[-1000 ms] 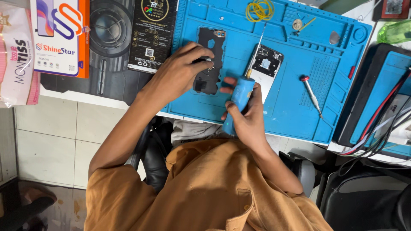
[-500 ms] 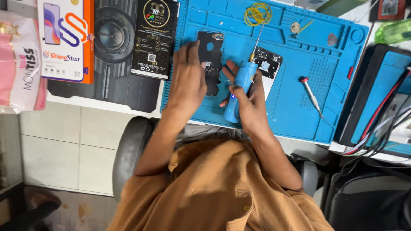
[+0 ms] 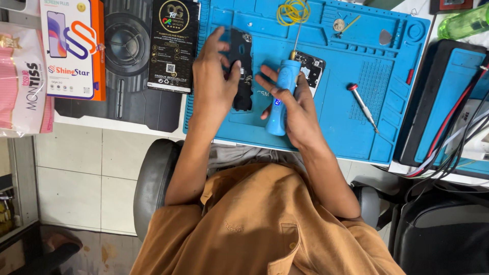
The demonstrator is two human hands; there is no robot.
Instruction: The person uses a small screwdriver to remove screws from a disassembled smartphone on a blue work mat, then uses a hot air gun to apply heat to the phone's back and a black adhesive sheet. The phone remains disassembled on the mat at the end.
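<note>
While a large blue silicone repair mat (image 3: 351,122) covers the desk, a black opened phone body (image 3: 241,71) lies on it lengthwise. Resting over the phone's left edge, the left hand (image 3: 213,84) pinches it, thumb on the phone's face. Just right, the right hand (image 3: 294,109) is wrapped around a blue electric screwdriver (image 3: 281,97), which points away from the person.
</note>
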